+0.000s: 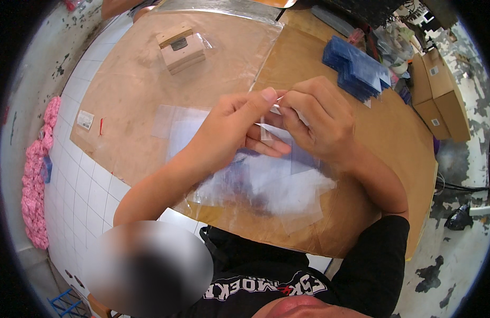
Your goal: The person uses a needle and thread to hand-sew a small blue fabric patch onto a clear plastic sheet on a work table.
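Observation:
My left hand (232, 121) and my right hand (323, 116) meet above the table, thumbs and fingertips pinched together. Between them is a small, thin piece of clear plastic film (265, 131), its lower part hanging in front of the left hand's curled fingers. Its exact kind is too small to tell, and its upper end is partly covered by the fingertips. Beneath both hands lies a loose pile of clear plastic sheets or sleeves (303, 193), spread near the table's front edge.
A wooden block fixture (184, 57) stands at the far left of the brown-covered table (128, 90). Blue film-like pieces (356, 69) are stacked at the far right, beside plastic bags (392, 45) and cardboard boxes (441, 95). A pink bundle (36, 196) lies by the left wall.

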A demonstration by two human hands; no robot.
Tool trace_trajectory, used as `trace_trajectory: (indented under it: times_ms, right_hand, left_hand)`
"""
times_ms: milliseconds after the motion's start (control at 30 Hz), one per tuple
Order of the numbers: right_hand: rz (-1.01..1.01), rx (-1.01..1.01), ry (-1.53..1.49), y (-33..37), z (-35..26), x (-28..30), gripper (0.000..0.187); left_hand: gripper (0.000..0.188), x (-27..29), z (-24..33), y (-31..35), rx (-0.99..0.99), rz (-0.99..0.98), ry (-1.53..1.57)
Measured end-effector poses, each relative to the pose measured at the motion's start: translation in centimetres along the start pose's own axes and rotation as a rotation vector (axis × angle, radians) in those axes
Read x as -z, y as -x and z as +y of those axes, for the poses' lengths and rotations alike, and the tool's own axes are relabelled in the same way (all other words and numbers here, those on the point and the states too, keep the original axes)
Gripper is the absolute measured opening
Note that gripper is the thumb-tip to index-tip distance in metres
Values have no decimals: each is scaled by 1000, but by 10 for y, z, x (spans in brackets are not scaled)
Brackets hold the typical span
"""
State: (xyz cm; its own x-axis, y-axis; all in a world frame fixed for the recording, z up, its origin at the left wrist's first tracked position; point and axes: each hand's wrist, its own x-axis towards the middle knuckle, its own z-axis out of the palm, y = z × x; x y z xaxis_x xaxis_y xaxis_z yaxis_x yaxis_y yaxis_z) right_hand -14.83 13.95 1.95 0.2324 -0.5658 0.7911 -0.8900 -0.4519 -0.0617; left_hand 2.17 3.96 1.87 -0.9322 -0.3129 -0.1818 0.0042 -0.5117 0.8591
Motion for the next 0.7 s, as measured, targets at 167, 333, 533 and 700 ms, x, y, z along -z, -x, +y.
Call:
trace_trajectory:
  times_ms: [167, 333, 533, 700]
  right_hand:
    - [122, -15, -186, 4, 20, 1, 13]
    - [622, -519, -403, -15, 55, 38, 6]
    - [264, -434, -792, -12, 55, 111, 24]
    - [-338, 39, -294, 4, -17, 3, 8]
  left_hand:
    - [38, 18, 1, -9, 9, 97, -62]
    - [33, 50, 0, -20, -44, 248, -143]
    - [33, 39, 3, -33, -74, 242, -284]
    - [34, 39, -4, -17, -72, 198, -346]
